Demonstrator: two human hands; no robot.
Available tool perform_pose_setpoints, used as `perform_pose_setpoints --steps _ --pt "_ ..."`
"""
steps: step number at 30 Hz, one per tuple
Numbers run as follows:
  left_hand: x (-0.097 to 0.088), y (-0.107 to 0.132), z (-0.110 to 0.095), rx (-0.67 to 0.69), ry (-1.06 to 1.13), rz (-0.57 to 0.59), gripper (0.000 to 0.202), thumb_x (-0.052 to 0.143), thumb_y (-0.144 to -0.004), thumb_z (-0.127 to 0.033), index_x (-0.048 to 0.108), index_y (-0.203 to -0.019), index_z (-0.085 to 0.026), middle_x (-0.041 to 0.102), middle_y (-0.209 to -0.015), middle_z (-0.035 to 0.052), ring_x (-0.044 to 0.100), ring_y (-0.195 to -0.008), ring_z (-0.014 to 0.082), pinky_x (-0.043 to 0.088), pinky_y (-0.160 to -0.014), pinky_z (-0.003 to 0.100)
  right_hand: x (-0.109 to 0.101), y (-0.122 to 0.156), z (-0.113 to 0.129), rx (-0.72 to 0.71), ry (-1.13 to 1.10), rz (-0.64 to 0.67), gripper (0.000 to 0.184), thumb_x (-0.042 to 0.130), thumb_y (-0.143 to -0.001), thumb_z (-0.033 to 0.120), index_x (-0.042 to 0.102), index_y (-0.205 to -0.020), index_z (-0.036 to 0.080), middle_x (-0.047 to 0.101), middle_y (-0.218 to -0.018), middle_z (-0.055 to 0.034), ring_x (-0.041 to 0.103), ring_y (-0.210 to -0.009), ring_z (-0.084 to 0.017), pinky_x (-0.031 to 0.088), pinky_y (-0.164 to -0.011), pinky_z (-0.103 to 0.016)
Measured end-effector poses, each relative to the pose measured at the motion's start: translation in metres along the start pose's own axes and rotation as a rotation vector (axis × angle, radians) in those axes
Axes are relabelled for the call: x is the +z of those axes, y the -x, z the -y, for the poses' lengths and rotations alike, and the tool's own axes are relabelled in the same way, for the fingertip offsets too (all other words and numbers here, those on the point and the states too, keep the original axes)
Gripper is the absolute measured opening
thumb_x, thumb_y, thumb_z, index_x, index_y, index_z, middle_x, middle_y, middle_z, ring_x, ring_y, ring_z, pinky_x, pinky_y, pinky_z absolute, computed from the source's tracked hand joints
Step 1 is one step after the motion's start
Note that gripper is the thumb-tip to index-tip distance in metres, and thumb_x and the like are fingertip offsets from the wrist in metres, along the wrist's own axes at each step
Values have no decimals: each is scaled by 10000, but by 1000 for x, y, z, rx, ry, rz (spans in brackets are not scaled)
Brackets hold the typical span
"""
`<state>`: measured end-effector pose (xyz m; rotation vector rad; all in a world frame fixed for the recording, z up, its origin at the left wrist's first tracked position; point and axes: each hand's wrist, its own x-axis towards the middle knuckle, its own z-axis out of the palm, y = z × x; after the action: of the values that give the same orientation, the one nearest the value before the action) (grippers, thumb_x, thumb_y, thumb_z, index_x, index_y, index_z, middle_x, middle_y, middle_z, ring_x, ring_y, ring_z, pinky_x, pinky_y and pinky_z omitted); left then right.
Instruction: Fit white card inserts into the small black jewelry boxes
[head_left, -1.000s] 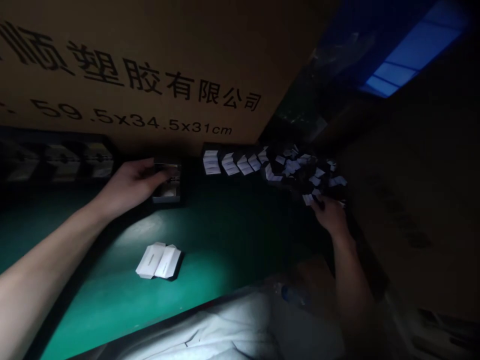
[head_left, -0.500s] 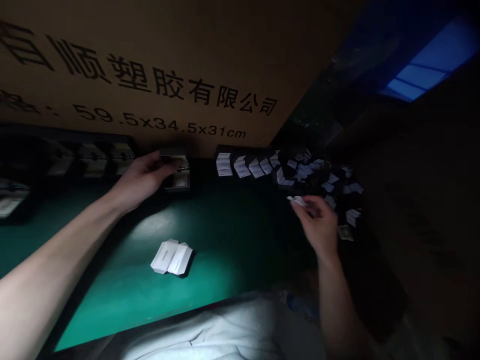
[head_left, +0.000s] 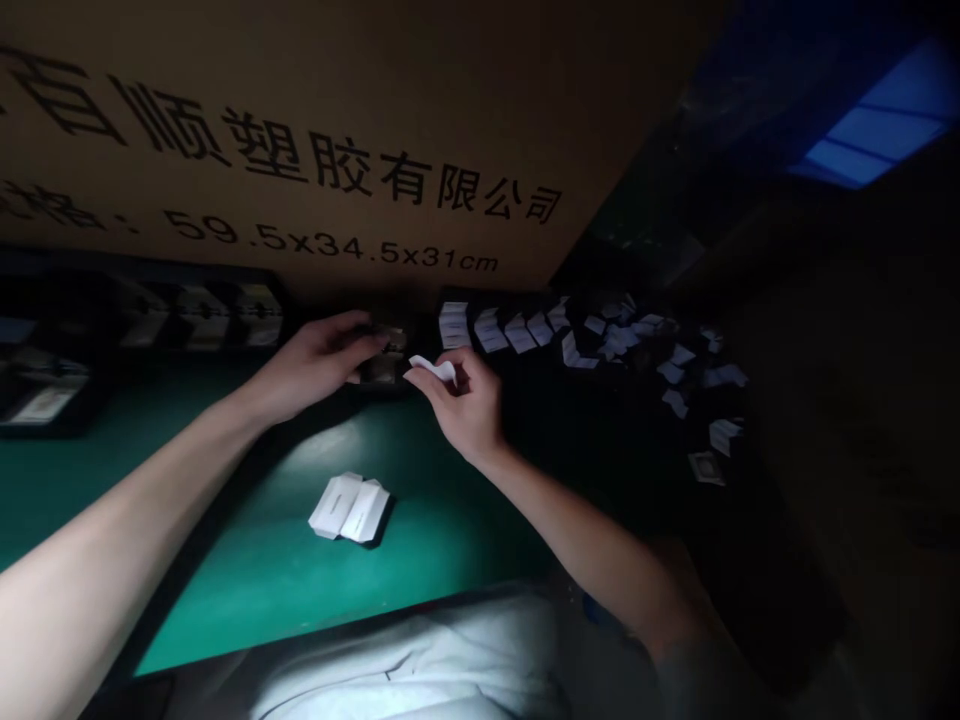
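My left hand (head_left: 319,362) reaches across the green table (head_left: 450,520) and grips a small dark box (head_left: 384,355) at the foot of a big cardboard carton. My right hand (head_left: 461,400) is closed, pinching a small white folded card (head_left: 433,368) right beside that box. A pair of white folded cards (head_left: 350,508) lies on the table in front of me. A heap of many small white cards (head_left: 622,345) sits in the dark to the right.
A large brown cardboard carton (head_left: 300,140) with black printing stands along the back. A row of dark boxes (head_left: 195,318) lines its foot on the left. A blue-lit window (head_left: 862,140) glows at the top right. The scene is dim.
My right hand picked a white card from the heap on the right and carried it left to the dark box. My left hand stayed on the box.
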<state>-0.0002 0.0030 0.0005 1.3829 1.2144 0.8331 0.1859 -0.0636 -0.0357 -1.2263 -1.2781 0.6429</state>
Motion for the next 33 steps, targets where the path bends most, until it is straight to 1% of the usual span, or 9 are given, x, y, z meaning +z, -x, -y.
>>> perform_pose_setpoints --steps 2,5,9,13,18,23,27,29,33 --pt "0 0 0 -33 -49 -12 655 824 -793 -552 690 -1290 -146 773 -1008 59 646 -716 144 517 -592 212 -1 1 -4 -6 9 32 362 767 -861 547 618 -826 219 599 -726 42 583 -646 -100 506 -607 -222" --pt "0 1 0 -26 -47 21 744 853 -778 -496 597 -1404 -185 785 -976 33 710 -856 185 574 -750 243 -1 -1 -8 5 -43 70 300 691 -931 515 662 -909 217 693 -839 5 689 -721 -119 568 -633 -223" --pt "-1 3 -1 21 97 158 743 915 -714 -412 575 -1341 -202 785 -1187 70 723 -1115 245 564 -1009 331 -2 -4 -8 -68 -1 74 246 653 -975 453 704 -950 214 744 -903 -23 737 -767 -135 612 -694 -242" --pt "0 5 -7 -1 68 178 747 933 -671 -384 601 -1309 -181 759 -1281 117 684 -1231 279 514 -1125 401 -8 -4 -6 -185 78 51 149 648 -982 322 753 -964 218 785 -929 -27 765 -819 -153 632 -748 -263" --pt "8 10 -13 -5 63 204 716 903 -684 -397 640 -1311 -174 729 -1343 151 704 -1218 307 535 -1120 441 -12 -4 -11 -191 129 47 265 530 -980 150 769 -1049 240 810 -1077 -28 789 -955 -170 656 -796 -279" --pt "17 15 -14 47 97 174 664 873 -723 -393 675 -1330 -209 790 -1211 102 739 -1156 314 600 -1040 401 -13 -6 -14 -205 229 132 297 543 -952 96 775 -1061 246 807 -1075 -20 776 -863 -152 647 -790 -269" --pt "21 17 -14 46 88 144 737 897 -709 -399 671 -1391 -232 773 -1292 81 705 -1245 313 550 -1123 415 -13 -7 -13 -206 327 164 243 583 -958 116 783 -998 249 803 -984 -16 753 -773 -142 613 -730 -248" --pt "21 17 -12 54 76 170 657 895 -719 -429 729 -1319 -218 774 -1293 79 686 -1273 323 528 -1147 424 -13 -8 -15 -217 355 162 200 610 -964 142 785 -948 236 793 -897 -19 745 -742 -147 594 -711 -248" --pt "22 15 -5 45 25 219 444 890 -722 -458 819 -1075 -200 814 -1147 72 712 -1206 343 562 -1098 399 -11 -10 -18 -208 387 141 145 660 -953 168 792 -947 228 782 -828 -21 740 -725 -155 585 -725 -258"
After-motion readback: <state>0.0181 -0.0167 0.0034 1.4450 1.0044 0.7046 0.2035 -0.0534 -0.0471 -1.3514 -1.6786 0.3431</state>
